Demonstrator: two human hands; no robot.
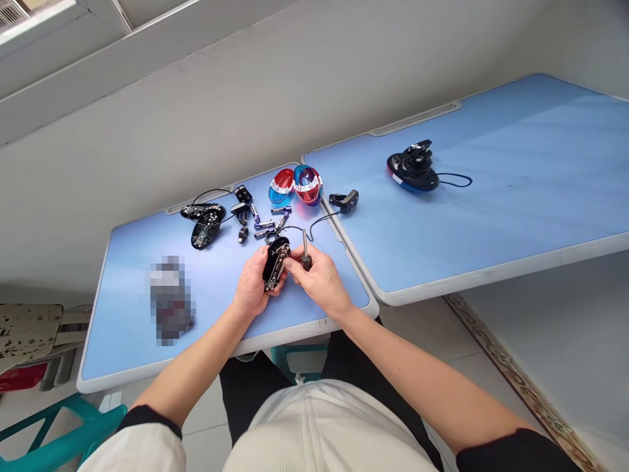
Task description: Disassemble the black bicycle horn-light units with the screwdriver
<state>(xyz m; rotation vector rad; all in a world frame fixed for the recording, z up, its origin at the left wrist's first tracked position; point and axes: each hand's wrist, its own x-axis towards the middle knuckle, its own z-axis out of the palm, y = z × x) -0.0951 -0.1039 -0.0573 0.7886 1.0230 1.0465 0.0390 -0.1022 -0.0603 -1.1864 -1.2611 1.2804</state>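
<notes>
My left hand (254, 283) is closed around an open black oval bike light housing (276, 265), tilted up with its circuit board showing. My right hand (319, 278) has a screwdriver (305, 252) tucked in its fingers, the metal shaft pointing up. Its thumb and fingertips touch the right edge of the housing; anything tiny between them is hidden. A thin cable runs from the housing to a black handlebar remote (345, 200) lying at the gap between the tables. Behind the housing lie several blue AAA-looking batteries (264, 226).
Red-and-blue lens covers (306, 183) sit at the back. Two more open housings (205, 226) lie to the left, wired to small remotes (240, 210). A pixelated dark object (170, 301) is at front left. A closed bike light (413, 167) rests on the right table (515, 196).
</notes>
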